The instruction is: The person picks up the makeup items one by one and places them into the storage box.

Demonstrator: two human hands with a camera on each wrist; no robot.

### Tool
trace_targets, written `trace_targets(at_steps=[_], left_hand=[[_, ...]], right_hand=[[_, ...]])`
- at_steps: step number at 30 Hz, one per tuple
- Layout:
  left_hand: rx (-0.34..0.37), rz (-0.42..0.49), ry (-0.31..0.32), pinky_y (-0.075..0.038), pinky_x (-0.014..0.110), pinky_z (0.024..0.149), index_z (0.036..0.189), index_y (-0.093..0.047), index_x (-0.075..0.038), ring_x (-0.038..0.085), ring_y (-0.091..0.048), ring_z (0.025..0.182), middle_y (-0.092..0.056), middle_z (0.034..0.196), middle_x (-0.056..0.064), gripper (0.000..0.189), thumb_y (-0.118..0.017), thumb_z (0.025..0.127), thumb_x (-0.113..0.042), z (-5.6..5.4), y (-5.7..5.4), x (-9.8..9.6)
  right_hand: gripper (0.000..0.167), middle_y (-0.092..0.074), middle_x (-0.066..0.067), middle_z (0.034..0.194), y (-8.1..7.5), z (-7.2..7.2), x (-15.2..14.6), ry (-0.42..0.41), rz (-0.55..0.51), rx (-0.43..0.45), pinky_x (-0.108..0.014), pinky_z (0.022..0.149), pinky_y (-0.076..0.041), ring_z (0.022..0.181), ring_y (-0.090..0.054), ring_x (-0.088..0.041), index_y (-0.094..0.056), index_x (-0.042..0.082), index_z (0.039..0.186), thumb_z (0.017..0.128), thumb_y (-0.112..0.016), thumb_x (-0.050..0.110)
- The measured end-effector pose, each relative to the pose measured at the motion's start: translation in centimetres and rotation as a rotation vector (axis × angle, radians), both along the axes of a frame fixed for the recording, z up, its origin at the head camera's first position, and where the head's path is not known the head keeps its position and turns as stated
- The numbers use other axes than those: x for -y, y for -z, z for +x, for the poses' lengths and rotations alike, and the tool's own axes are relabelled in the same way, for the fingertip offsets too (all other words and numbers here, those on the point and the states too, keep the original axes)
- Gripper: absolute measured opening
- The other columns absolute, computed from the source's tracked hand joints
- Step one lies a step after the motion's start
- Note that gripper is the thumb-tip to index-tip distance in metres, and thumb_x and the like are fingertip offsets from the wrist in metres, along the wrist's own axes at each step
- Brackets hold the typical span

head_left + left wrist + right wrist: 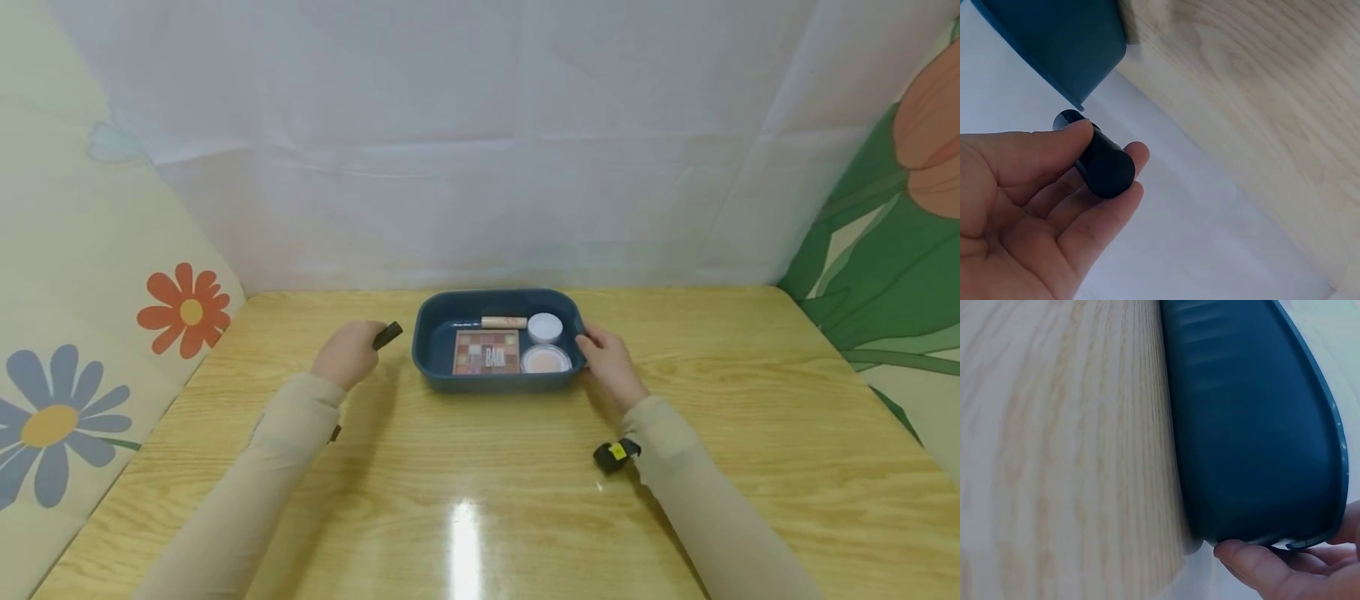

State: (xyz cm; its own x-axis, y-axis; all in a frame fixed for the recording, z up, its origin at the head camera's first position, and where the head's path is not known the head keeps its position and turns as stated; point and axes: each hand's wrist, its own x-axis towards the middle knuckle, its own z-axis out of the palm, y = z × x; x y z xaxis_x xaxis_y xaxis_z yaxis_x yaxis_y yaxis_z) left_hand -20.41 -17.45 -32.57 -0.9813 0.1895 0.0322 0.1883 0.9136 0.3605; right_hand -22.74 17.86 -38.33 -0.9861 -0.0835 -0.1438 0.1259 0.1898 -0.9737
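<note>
A short black cosmetic tube (1107, 165), lipstick-like, is pinched between the thumb and fingers of my left hand (348, 354). That hand is off the left end of a dark blue plastic basket (487, 384), apart from its rim. At the basket's right end, my right hand (611, 362) grips the wall, with fingers (1260, 565) against its outside. Inside the basket lie an eyeshadow palette (472, 354), a slim pinkish tube (504, 322), a white round jar (545, 327) and a round compact (546, 360) with a beige centre.
The basket stands on a glossy wood-grain table (480, 467), near its back edge. A white cloth (450, 150) hangs behind. Flower-patterned coverings flank the left (67, 292) and right sides. A small black device (615, 455) is strapped at the right wrist.
</note>
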Motion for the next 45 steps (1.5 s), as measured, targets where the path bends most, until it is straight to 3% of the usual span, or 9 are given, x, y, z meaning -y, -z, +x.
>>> trace_targets(at_steps=[10, 19, 29, 45], left_hand=[[-0.019, -0.015, 0.020, -0.050, 0.054, 0.089, 0.112, -0.063, 0.011, 0.041, -0.064, 0.095, -0.067, 0.103, 0.027, 0.034, -0.052, 0.080, 0.018, -0.1, -0.7, -0.7], [-0.039, -0.023, 0.029, -0.051, 0.052, 0.085, 0.107, -0.064, 0.009, 0.039, -0.065, 0.089, -0.068, 0.097, 0.024, 0.034, -0.053, 0.077, 0.018, -0.3, -1.0, -1.3], [-0.019, -0.067, 0.040, -0.052, 0.051, 0.087, 0.107, -0.066, 0.007, 0.038, -0.065, 0.095, -0.069, 0.100, 0.022, 0.031, -0.056, 0.080, 0.017, -0.8, -1.5, -2.3], [-0.097, -0.227, 0.085, -0.055, 0.047, 0.079, 0.098, -0.067, 0.004, 0.035, -0.067, 0.088, -0.070, 0.094, 0.018, 0.020, -0.059, 0.081, 0.012, -1.5, -1.7, -3.4]], right_hand=[[0.049, -0.028, -0.024, 0.153, -0.1, 0.1, 0.0, 0.014, -0.039, 0.015, -0.046, 0.101, -0.044, 0.129, -0.042, -0.036, -0.022, -0.001, 0.152, 0.105, -0.033, 0.009], [0.048, -0.032, -0.025, 0.151, -0.3, 0.3, 0.1, 0.016, -0.027, 0.005, -0.037, 0.093, -0.051, 0.124, -0.046, -0.036, -0.024, -0.002, 0.151, 0.105, -0.034, 0.008], [0.046, -0.030, -0.026, 0.151, -0.3, 0.2, 0.2, 0.023, -0.066, -0.009, -0.037, 0.101, -0.045, 0.131, -0.039, -0.034, -0.025, -0.007, 0.149, 0.105, -0.033, 0.005], [0.046, -0.031, -0.027, 0.150, -0.5, 0.4, 0.4, 0.029, -0.048, -0.005, -0.037, 0.100, -0.047, 0.130, -0.041, -0.035, -0.025, -0.007, 0.149, 0.105, -0.033, 0.005]])
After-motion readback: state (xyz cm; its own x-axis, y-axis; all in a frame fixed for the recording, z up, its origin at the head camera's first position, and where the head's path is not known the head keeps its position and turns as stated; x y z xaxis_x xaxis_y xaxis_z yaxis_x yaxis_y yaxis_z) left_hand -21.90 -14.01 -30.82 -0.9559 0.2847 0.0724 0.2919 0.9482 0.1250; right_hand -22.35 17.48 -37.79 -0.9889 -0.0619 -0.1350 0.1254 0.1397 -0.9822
